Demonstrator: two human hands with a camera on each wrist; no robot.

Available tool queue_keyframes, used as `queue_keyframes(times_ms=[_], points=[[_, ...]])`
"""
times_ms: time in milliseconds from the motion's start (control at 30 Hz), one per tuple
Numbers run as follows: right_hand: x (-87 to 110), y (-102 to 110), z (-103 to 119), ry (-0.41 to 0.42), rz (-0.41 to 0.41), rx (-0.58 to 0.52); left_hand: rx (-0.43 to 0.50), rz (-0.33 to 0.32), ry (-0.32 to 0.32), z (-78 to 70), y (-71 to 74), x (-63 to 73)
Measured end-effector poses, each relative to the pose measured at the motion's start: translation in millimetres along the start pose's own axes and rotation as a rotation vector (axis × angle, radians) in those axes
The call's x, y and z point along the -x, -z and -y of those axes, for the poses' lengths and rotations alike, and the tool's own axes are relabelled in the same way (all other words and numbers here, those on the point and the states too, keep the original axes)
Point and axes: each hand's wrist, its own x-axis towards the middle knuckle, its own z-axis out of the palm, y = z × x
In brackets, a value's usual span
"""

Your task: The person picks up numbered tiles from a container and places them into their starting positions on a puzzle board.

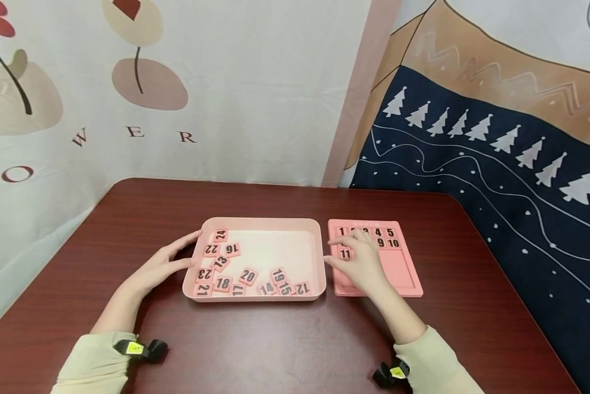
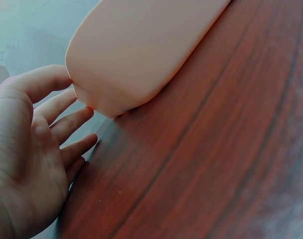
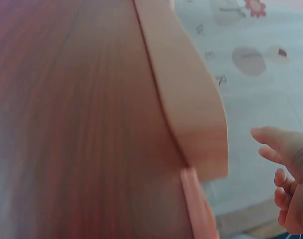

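"Numbers first: which can you read?"

"Square, pink-edged number tiles (image 1: 248, 276) with black figures lie loose in a pale pink, round-cornered tray (image 1: 270, 249): 12 to 24, several upside down, mostly along its left and near sides."

"And beside it?"

"Just right of the tray, a flat, deeper pink rectangular board (image 1: 404, 268) lies on the dark red-brown, wood-grained table (image 1: 275, 350). I read 1, 4, 5, 9, 10 and 11; the right hand covers other figures. Small lettering along the top edge is too faint."

"How are the hands?"

"The left hand (image 1: 157, 268) is spread, its thumb and forefinger at the tray's left rim. The right hand (image 1: 361, 262) is over the board's left part, thumb and forefinger extended with a gap between, the other fingers bent. I see nothing held in it, and can't tell whether its tips touch the tray."

"Any other writing?"

"O, W, E and R on the white, flower-printed cloth (image 1: 255, 98) behind. Both black wrist straps (image 1: 122, 346) carry yellow labels (image 1: 134, 348), too small to read."
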Motion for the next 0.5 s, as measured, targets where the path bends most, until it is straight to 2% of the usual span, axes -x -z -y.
queue_keyframes(times_ms=[167,500], points=[[-5.7,-13.0,18.8,0.093,0.042,-0.031,0.004,0.001,0.006,0.7,-0.9,-0.6],[-24.5,-39.8,47.9,0.211,0.156,-0.064,-0.006,-0.002,0.016,0.1,0.0,0.4]])
